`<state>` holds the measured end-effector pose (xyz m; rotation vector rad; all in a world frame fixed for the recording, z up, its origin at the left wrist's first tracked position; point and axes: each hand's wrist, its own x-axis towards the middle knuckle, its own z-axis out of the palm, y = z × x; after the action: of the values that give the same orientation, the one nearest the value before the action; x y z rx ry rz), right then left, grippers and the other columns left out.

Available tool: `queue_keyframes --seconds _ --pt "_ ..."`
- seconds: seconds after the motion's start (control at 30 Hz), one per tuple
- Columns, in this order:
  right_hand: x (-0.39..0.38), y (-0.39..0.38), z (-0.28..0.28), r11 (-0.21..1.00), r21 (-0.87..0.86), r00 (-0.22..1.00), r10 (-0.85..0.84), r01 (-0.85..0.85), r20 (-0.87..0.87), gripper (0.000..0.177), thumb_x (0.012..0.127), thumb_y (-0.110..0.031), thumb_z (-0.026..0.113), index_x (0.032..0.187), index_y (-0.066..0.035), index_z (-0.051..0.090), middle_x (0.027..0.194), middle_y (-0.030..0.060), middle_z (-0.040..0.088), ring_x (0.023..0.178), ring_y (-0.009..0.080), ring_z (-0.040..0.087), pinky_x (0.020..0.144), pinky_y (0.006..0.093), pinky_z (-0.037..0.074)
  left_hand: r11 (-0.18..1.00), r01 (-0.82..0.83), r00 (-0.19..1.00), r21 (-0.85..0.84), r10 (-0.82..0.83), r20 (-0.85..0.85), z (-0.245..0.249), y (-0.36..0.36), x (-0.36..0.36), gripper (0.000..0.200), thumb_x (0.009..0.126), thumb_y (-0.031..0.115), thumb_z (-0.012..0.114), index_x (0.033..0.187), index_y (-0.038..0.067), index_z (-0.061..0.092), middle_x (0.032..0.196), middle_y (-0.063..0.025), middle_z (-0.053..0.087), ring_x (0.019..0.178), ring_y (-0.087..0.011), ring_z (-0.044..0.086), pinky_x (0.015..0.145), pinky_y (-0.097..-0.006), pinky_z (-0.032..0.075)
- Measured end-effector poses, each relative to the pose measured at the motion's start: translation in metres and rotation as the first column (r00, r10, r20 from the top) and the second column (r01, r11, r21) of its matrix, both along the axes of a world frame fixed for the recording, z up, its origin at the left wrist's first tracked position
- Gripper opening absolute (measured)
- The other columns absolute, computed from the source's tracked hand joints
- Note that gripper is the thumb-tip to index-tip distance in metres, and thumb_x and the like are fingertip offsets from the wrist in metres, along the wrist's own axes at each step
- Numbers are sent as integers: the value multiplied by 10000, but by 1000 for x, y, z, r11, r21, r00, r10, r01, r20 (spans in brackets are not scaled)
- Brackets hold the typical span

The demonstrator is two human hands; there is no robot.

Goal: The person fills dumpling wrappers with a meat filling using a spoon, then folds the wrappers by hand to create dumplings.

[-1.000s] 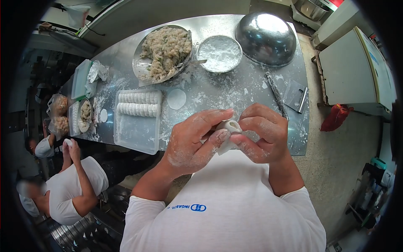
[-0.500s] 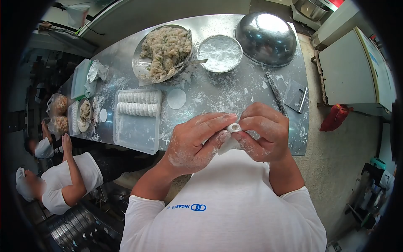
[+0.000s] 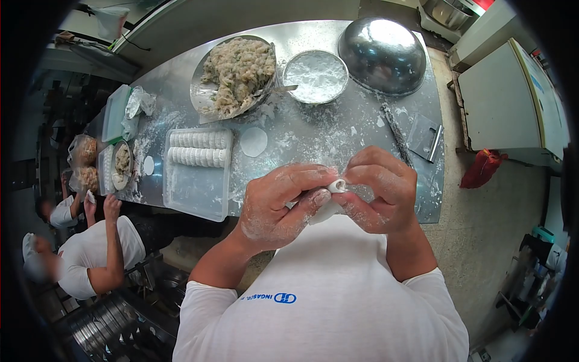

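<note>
head view: floured steel table (image 3: pixel 313 136).
white plastic tray (image 3: pixel 196 193): laid left of the hands.
left hand (image 3: pixel 277 205): pinched on small white dough dumpling (image 3: pixel 336 186).
dumpling: held between both hands, over the table's near edge.
right hand (image 3: pixel 380 193): clamped on it.

i see a floured steel table (image 3: pixel 338 136): flour bowl (image 3: pixel 315 76), filling bowl (image 3: pixel 235 72) left of it, upturned bowl (image 3: pixel 382 55) right, dumpling tray (image 3: pixel 198 181) and wrapper (image 3: pixel 254 142) nearer me.
</note>
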<state>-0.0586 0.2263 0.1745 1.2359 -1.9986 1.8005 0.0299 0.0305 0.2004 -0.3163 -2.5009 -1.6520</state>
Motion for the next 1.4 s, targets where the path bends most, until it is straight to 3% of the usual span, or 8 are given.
queue_keyframes --seconds 0.17,0.27,0.37,0.57,0.67,0.97,1.27,1.4 --pt "-1 1 -2 999 39 1000 13 -12 -13 173 737 -74 858 832 -38 717 742 97 668 655 235 672 564 327 521 999 -4 998 -35 6 60 6 3 -5 287 894 -89 680 1167 -14 723 1150 -184 743 1033 -234 738 874 -313 590" --pt "-1 1 -1 1000 7 1000 9 -9 -12 161 735 -55 845 829 -39 715 744 94 667 654 238 670 562 328 522 982 -99 986 159 76 146 -3 6 0 266 910 -91 678 1163 -20 715 1156 -182 737 1041 -221 730 874 -310 589" --pt "-1 3 -2 999 38 1000 1 -1 -20 154 733 -40 833 829 -36 713 745 95 665 653 242 667 560 328 520 994 -63 998 94 64 -12 -11 6 -4 265 889 9 763 1149 59 742 1090 -128 759 861 -194 745 712 -279 594" --pt "0 4 0 999 39 1000 -4 5 -6 163 723 -42 835 829 -39 711 746 96 665 651 239 666 556 327 516 998 -47 998 37 49 -31 -8 6 -4 246 891 10 760 1131 61 749 1087 -124 760 851 -199 743 709 -285 594" --pt "1 2 0 999 -4 998 -48 49 42 165 723 -54 840 825 -42 711 746 96 666 649 240 665 556 329 516 999 13 998 33 -15 66 -1 2 -2 273 905 -93 681 1163 -14 724 1149 -171 738 1016 -213 734 857 -297 584" --pt "-1 3 -1 1000 20 1000 14 -14 3 159 725 -63 842 811 -42 710 745 93 667 649 233 668 555 328 518 978 -78 996 195 69 48 -13 9 -4 225 890 0 762 1109 46 738 1076 -123 765 842 -159 747 688 -266 596" --pt "2 1 2 999 4 999 -49 48 24 150 733 -41 836 812 -39 709 744 87 670 646 228 667 552 319 519 991 15 995 136 -29 99 -6 1 0 287 893 -138 654 1150 -25 711 1153 -177 729 1047 -200 721 867 -291 584" --pt "-1 1 -3 1000 9 1000 -7 7 9 154 734 -42 840 820 -41 713 749 88 672 645 225 666 553 318 517 996 4 998 91 -10 69 -6 2 -3 269 888 -100 684 1131 8 725 1124 -152 743 979 -191 732 809 -284 588"
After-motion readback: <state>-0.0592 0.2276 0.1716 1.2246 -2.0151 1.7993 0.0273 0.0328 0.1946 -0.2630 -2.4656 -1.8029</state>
